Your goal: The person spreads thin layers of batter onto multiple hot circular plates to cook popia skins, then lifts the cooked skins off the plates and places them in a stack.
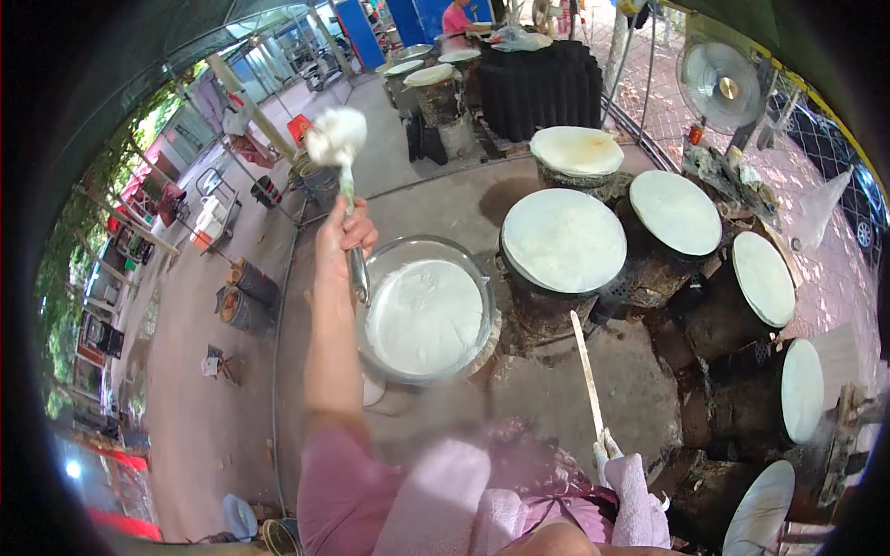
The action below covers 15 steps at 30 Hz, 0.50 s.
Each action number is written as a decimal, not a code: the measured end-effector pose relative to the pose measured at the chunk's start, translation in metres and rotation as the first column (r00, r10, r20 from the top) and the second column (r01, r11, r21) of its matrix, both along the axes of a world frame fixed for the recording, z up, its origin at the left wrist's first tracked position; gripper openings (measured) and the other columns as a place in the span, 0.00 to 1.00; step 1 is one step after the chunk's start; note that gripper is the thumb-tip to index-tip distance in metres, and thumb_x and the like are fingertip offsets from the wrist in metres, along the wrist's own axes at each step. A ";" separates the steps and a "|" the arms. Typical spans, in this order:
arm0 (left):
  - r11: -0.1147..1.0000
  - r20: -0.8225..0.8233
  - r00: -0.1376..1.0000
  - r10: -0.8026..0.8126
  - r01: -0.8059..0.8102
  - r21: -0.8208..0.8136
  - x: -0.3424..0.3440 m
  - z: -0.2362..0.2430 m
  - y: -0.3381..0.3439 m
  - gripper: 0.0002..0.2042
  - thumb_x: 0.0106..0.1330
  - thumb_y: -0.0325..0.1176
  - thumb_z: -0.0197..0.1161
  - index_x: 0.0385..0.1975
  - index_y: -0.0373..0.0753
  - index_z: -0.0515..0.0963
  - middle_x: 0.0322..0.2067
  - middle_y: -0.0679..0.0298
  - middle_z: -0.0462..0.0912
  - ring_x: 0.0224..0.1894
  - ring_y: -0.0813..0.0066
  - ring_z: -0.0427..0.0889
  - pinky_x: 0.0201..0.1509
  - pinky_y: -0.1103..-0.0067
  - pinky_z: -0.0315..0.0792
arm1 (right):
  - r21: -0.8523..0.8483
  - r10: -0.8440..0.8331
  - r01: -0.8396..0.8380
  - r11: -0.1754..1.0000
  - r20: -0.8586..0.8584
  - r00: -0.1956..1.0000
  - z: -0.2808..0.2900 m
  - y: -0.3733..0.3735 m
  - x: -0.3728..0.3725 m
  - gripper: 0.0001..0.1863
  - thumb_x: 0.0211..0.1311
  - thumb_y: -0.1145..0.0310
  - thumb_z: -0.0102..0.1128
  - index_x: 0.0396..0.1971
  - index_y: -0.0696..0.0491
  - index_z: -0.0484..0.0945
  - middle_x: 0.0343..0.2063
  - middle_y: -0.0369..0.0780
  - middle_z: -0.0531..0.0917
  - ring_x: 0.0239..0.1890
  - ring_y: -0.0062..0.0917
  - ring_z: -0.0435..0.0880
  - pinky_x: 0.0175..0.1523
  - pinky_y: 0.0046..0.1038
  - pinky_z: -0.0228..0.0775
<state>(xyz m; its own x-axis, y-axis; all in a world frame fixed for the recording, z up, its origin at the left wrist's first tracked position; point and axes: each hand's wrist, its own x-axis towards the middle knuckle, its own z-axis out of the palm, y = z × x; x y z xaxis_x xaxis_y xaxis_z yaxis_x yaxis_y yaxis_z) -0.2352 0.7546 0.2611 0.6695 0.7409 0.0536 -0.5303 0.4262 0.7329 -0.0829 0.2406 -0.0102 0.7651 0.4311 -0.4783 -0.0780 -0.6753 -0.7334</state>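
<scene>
My left hand point(345, 237) is raised, its fingers wrapped round the handle of a ladle point(348, 185). The ladle's head is coated in thick white batter point(336, 135). Below and right of that hand stands a wide metal bowl point(476, 262) of white batter point(425, 310). My right hand point(607, 452), in what looks like a white glove and partly hidden by a pale sleeve, grips a long flat wooden stick point(586, 366) that points away from me. Its tip lies short of a round griddle stove whose top is covered by a pale round sheet point(564, 241).
Several more drum stoves curve round my right, topped by pale sheets point(675, 213) point(764, 279) point(802, 391). A fan point(723, 85) stands at the back right. Far off, a person in pink point(456, 18) is beside a black-draped table point(542, 91). Buckets point(243, 309) and a cart point(213, 218) are at left.
</scene>
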 end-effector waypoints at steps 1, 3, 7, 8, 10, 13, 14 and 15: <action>0.987 -0.096 0.995 0.009 -0.025 -0.160 0.005 -0.010 0.009 0.15 0.71 0.42 0.49 0.37 0.34 0.71 0.14 0.75 0.60 0.10 0.87 0.54 0.19 0.84 0.51 | -0.025 0.013 -0.011 1.000 0.070 0.997 0.026 0.008 -0.002 0.25 0.61 0.64 0.58 0.57 0.57 0.70 0.49 0.49 0.79 0.54 0.33 0.77 0.56 0.25 0.67; 0.968 -0.354 0.935 0.041 -0.125 -0.219 0.022 -0.029 0.010 0.13 0.71 0.40 0.48 0.36 0.35 0.70 0.13 0.75 0.59 0.10 0.85 0.55 0.18 0.82 0.52 | -0.072 -0.035 0.028 0.997 -0.101 0.994 0.058 0.020 0.008 0.27 0.62 0.67 0.58 0.61 0.56 0.65 0.52 0.47 0.77 0.53 0.23 0.76 0.57 0.20 0.65; 0.972 -0.600 0.774 0.203 -0.084 0.220 0.075 -0.070 -0.052 0.13 0.72 0.40 0.46 0.35 0.35 0.69 0.13 0.72 0.63 0.12 0.84 0.62 0.15 0.82 0.56 | 0.140 -0.260 0.269 0.953 -0.077 0.962 -0.019 -0.015 0.019 0.27 0.64 0.71 0.56 0.62 0.58 0.63 0.53 0.43 0.76 0.52 0.19 0.75 0.55 0.18 0.64; 0.956 -0.605 0.776 0.180 0.008 0.294 0.085 -0.071 -0.081 0.13 0.72 0.40 0.45 0.35 0.35 0.69 0.13 0.71 0.64 0.11 0.84 0.63 0.15 0.83 0.56 | 0.354 -0.330 0.306 0.884 0.005 0.944 -0.060 -0.031 0.022 0.26 0.64 0.72 0.55 0.62 0.57 0.64 0.50 0.41 0.79 0.49 0.17 0.76 0.51 0.17 0.66; 0.923 -0.613 0.790 0.010 0.229 0.310 0.115 -0.083 -0.119 0.14 0.73 0.40 0.44 0.34 0.34 0.69 0.14 0.70 0.64 0.10 0.85 0.62 0.13 0.84 0.55 | 0.394 -0.488 0.486 0.780 -0.104 0.867 -0.075 -0.047 0.025 0.27 0.63 0.72 0.56 0.62 0.60 0.62 0.54 0.43 0.75 0.54 0.21 0.73 0.57 0.19 0.62; 0.816 -0.584 0.690 -0.427 0.572 0.079 0.177 -0.093 -0.163 0.14 0.73 0.39 0.44 0.34 0.34 0.69 0.14 0.71 0.63 0.10 0.85 0.59 0.13 0.84 0.54 | 0.368 -0.634 0.693 0.620 -0.285 0.719 -0.091 -0.089 0.016 0.29 0.61 0.73 0.59 0.61 0.64 0.61 0.57 0.44 0.72 0.58 0.21 0.71 0.62 0.20 0.59; 0.738 -0.566 0.608 -0.557 0.675 -0.001 0.200 -0.106 -0.176 0.14 0.73 0.38 0.44 0.34 0.34 0.69 0.14 0.71 0.62 0.10 0.85 0.57 0.13 0.83 0.53 | 0.391 -0.670 0.716 0.579 -0.274 0.690 -0.077 -0.097 0.010 0.29 0.62 0.72 0.59 0.61 0.64 0.62 0.56 0.43 0.73 0.57 0.21 0.71 0.61 0.20 0.60; 0.658 -0.572 0.507 -0.645 0.749 -0.077 0.222 -0.116 -0.195 0.14 0.73 0.39 0.44 0.33 0.34 0.71 0.14 0.72 0.61 0.09 0.86 0.57 0.13 0.84 0.52 | 0.411 -0.708 0.741 0.531 -0.265 0.654 -0.059 -0.102 0.007 0.29 0.62 0.71 0.60 0.61 0.64 0.62 0.56 0.43 0.74 0.56 0.20 0.72 0.61 0.20 0.60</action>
